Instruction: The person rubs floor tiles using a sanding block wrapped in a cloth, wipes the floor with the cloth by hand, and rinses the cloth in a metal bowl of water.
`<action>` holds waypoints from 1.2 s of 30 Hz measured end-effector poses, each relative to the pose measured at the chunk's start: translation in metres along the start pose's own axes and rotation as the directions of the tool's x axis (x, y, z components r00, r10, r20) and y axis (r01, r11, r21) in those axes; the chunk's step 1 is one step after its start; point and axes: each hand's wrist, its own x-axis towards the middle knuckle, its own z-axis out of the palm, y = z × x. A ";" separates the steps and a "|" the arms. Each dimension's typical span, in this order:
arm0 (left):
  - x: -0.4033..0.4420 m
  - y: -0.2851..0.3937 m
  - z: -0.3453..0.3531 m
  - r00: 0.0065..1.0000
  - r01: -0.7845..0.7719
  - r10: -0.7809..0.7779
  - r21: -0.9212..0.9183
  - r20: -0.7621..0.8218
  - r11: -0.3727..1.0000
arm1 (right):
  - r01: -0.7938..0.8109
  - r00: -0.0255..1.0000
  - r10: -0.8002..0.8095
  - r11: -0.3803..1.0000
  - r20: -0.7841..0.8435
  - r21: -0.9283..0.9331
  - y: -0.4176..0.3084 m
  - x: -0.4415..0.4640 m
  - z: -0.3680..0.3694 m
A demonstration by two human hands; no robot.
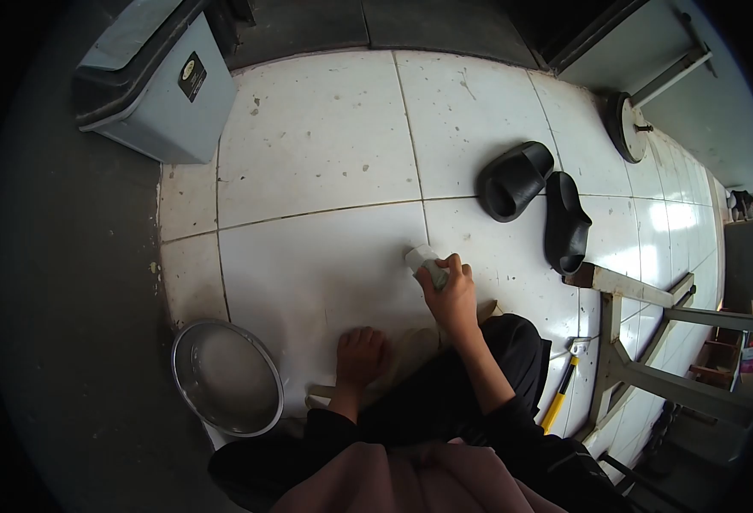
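Observation:
My right hand (451, 299) is closed around a small pale grey-green block (427, 264), with the thumb on one side and the fingers on the other. It is held low over the white tiled floor (316, 197); contact with the tile cannot be made out. To its left is my left hand (362, 355), low and in shadow. Its fingers look curled in, and whatever they may hold is hidden. Left of that hand sits a round metal basin (278, 389), its inside looking pale and cloudy.
Two black slides (517, 179) lie ahead on the right. A tool with a yellow and black handle (559, 398) lies near a white-framed stand (650, 376). At the upper left is a grey lidded bin (167, 107); a round base with a pole (626, 128) stands upper right.

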 end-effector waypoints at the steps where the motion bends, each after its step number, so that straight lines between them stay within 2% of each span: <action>1: 0.000 0.000 0.000 1.000 -0.004 0.003 -0.016 -0.017 1.000 | -0.006 1.000 0.006 1.000 0.001 0.001 -0.007 -0.002 0.003; 3: -0.001 -0.002 0.001 1.000 -0.014 0.013 -0.031 -0.028 0.999 | 0.005 0.995 -0.009 0.999 -0.100 -0.036 -0.018 -0.002 0.010; 7: -0.001 -0.001 0.000 0.999 0.000 -0.001 0.024 0.034 1.000 | 0.003 0.989 -0.007 1.000 -0.145 -0.028 -0.023 0.052 0.023; 8: 0.000 0.000 -0.002 0.997 0.007 -0.009 0.031 0.072 1.000 | 0.003 0.989 -0.007 0.999 -0.145 -0.032 -0.025 0.064 0.021; 10: -0.001 0.000 -0.003 0.997 0.007 -0.007 0.006 0.071 1.000 | -0.101 0.995 0.100 0.994 -0.025 -0.032 -0.033 0.079 0.010; 15: 0.000 -0.001 0.000 0.999 0.003 -0.002 -0.017 0.038 1.000 | -0.036 0.994 0.056 0.980 0.099 -0.194 -0.027 0.023 -0.005; 17: -0.001 -0.001 0.001 1.000 -0.013 0.013 0.019 -0.009 1.000 | -0.007 1.000 0.006 0.989 -0.005 -0.146 -0.020 -0.006 0.005; 21: -0.003 0.000 -0.002 1.000 -0.010 0.010 0.016 0.006 1.000 | -0.009 0.995 -0.002 0.993 -0.096 -0.115 -0.025 0.011 0.016; 25: 0.000 -0.002 0.002 1.000 -0.005 0.005 -0.010 0.017 1.000 | -0.133 0.991 0.133 0.991 -0.023 -0.019 -0.029 0.067 0.018; 27: -0.004 -0.001 0.003 1.000 -0.007 0.007 -0.023 0.004 1.000 | -0.108 0.994 0.106 0.992 0.028 0.067 -0.020 0.075 0.016; 28: -0.005 -0.002 0.003 1.000 -0.016 0.016 -0.003 0.003 1.000 | -0.111 0.994 0.109 0.992 0.030 0.068 -0.020 0.067 0.013; 31: -0.002 -0.001 0.001 1.000 -0.020 0.020 0.004 -0.005 1.000 | -0.073 0.992 0.083 0.992 0.097 -0.103 -0.020 0.022 0.007; 33: -0.001 -0.001 0.002 1.000 -0.004 0.004 -0.007 -0.007 1.000 | -0.071 0.997 0.073 0.995 0.032 -0.070 -0.029 -0.007 0.008; 36: -0.003 -0.004 0.002 0.999 -0.025 0.025 0.001 -0.044 1.000 | -0.024 1.000 0.023 0.994 -0.010 -0.111 -0.032 0.007 0.021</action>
